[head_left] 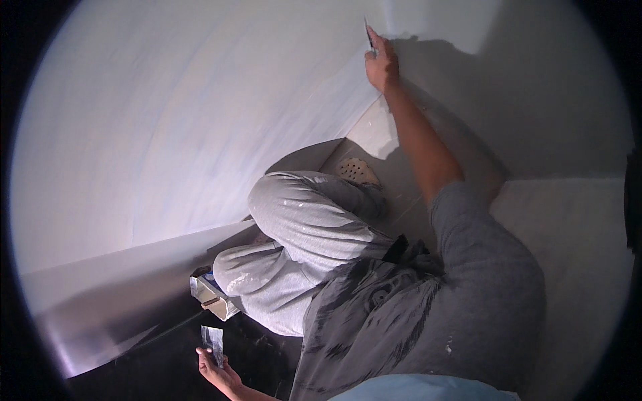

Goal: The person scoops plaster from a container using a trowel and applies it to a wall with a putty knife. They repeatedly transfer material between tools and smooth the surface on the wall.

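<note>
My right hand (382, 65) is raised to the wall corner at the top. Its fingers are closed around a thin scraper (369, 37), seen nearly edge-on against the pale wall (200, 113). Low on the left, my left hand (217, 374) grips a putty knife (212, 342) with a flat, shiny, broad blade pointing up. This blade is held away from the wall, just below an open box-like container (212, 297). The handles of both tools are mostly covered by my fingers.
My bent legs in grey trousers (301, 220) fill the middle, beside the wall. A beige perforated shoe (358, 170) shows beyond my knee. A brown stick-like piece (210, 303) lies at the container's edge. A glossy strip (100, 334) runs along the wall's foot.
</note>
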